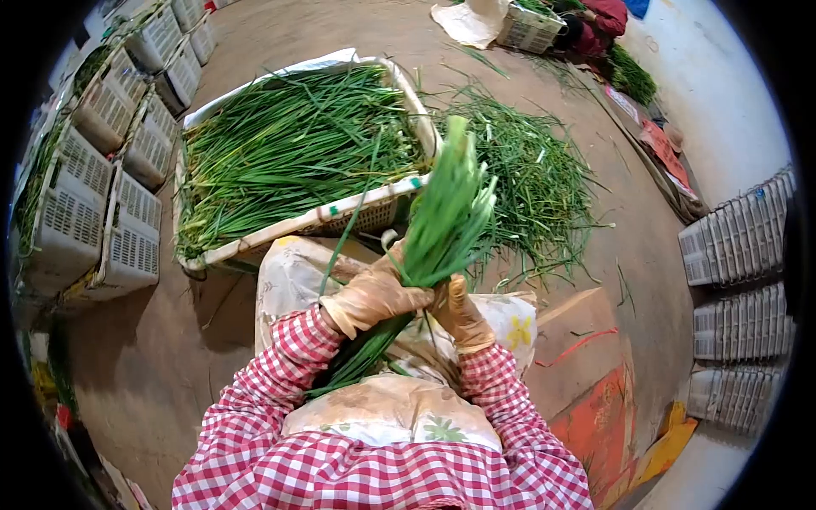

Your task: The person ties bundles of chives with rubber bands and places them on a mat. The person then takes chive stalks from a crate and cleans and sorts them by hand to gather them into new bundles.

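Upright over my lap is a bunch of green chives (442, 217), its pale cut ends up and blurred, its long leaves trailing down toward my left forearm. My left hand (374, 293), in a tan glove, is closed around the bunch from the left. From the other side my right hand (461, 313), gloved too, grips it lower down, its thumb pointing up; its inner fingers are hidden. A light patterned apron (399, 404) covers my lap. Just ahead stands a lined crate (340, 212) full of loose chives (289, 153).
Loose trimmings (531, 183) lie heaped right of the crate. Plastic crates (72, 208) are stacked along the left, and nested crates (739, 238) stand by the right wall. Another person in a red sleeve (605, 15) sits at the back beside a crate (529, 32). Flattened cardboard (586, 340) lies at my right.
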A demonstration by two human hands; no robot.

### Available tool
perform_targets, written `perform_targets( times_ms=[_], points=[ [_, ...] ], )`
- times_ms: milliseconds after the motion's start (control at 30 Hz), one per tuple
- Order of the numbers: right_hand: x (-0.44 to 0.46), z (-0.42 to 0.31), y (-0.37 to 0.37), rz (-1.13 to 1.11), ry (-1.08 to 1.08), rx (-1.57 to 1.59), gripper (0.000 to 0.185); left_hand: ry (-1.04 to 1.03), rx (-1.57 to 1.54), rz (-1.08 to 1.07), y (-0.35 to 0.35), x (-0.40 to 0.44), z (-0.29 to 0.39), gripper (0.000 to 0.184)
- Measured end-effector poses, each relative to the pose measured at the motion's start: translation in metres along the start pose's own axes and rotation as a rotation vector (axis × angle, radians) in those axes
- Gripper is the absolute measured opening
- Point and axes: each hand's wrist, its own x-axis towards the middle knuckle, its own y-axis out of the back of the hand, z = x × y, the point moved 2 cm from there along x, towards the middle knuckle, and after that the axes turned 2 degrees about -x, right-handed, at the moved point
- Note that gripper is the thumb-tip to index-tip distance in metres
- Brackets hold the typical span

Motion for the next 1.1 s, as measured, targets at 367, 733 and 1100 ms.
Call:
perform_targets(
  times_ms=[367, 733, 1100],
  points=[
    [0.014, -0.033, 0.013, 0.042, 0.122, 0.379, 0.074, -0.118, 1.636, 0.092, -0.085, 0.039, 0.011, 0.082],
    [-0.053, -0.171, 0.067, 0.144, -0.413, -0.197, 0.049, 0.127, 0.394, -0.374, -0.032, 0.020, 0.018, 0.021],
    [-0.104, -0.108, 0.025, 0.228, -0.415, -0.210, 0.032, -0.208, 0.756, 0.232, -0.040, 0.056, 0.036, 0.028]
  ],
)
